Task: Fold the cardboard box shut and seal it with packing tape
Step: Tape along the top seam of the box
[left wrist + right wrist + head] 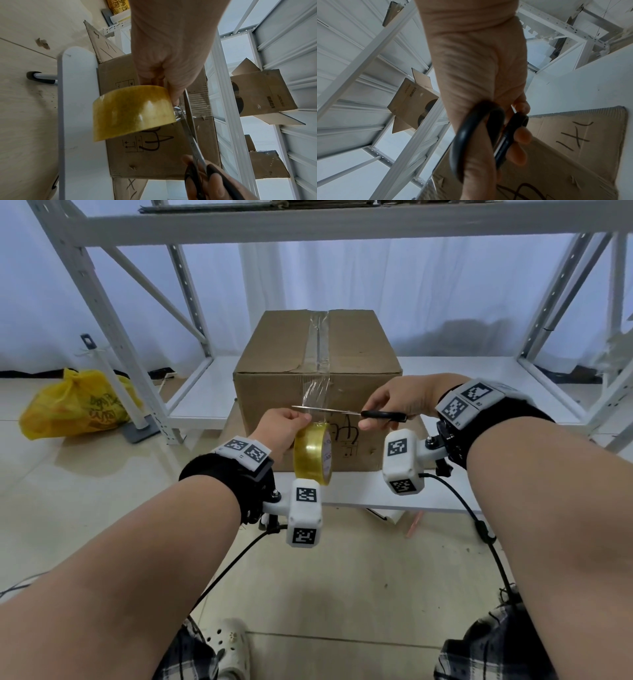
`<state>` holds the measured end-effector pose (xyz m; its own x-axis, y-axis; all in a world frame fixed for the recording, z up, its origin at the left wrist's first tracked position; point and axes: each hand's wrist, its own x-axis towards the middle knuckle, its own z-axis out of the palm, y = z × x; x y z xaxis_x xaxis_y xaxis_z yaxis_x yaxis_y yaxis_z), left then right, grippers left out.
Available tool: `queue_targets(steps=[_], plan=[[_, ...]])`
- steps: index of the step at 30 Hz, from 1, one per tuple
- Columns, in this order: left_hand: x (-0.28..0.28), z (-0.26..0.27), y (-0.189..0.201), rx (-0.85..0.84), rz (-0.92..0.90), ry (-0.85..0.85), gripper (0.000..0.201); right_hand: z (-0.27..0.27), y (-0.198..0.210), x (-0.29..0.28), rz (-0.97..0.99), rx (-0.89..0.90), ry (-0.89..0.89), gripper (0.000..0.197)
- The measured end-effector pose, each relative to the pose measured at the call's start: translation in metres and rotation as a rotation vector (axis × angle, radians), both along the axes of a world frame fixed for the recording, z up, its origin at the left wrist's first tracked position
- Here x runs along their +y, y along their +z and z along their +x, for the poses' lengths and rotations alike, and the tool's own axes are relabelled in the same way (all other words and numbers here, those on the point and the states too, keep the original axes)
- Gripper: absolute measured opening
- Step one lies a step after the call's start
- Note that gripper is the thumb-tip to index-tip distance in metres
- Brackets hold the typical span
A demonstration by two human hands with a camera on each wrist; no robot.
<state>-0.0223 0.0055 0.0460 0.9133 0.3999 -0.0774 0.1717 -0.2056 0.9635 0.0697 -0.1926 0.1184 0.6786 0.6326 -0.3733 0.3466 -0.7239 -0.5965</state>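
Observation:
A brown cardboard box stands on a low white shelf board with its top flaps folded down. Clear tape runs along the top seam and over the front edge. My left hand grips a yellowish roll of packing tape in front of the box, and a clear strip stretches from the roll up to the box. My right hand holds black-handled scissors, blades lying across the strip just above the roll. The roll and blades show close up in the left wrist view.
White metal shelving frames the box on both sides and above. A yellow plastic bag lies on the tiled floor at the left. More cardboard boxes sit on the shelves overhead. Cables hang from both wrists.

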Motion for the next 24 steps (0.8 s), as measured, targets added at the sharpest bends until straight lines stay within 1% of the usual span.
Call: queue_targets(steps=[13,16,21,24], plan=[[0.0032,0.0021,-0.0011,0.02,0.045,-0.002,0.021,0.0007,-0.0003,-0.0011,-0.009,-0.102,0.039,0.033],[0.0028,0.0025,-0.0003,0.029,0.054,0.002,0.021,0.0007,-0.0004,-0.0007,-0.008,-0.11,0.042,0.033],[0.0035,0.0026,-0.0005,0.02,0.013,0.02,0.02,0.0008,-0.0016,-0.0002,-0.006,-0.107,0.035,0.033],[0.0029,0.0001,-0.0013,0.024,0.03,0.009,0.017,0.0012,-0.0011,-0.001,-0.006,-0.098,0.038,0.033]])
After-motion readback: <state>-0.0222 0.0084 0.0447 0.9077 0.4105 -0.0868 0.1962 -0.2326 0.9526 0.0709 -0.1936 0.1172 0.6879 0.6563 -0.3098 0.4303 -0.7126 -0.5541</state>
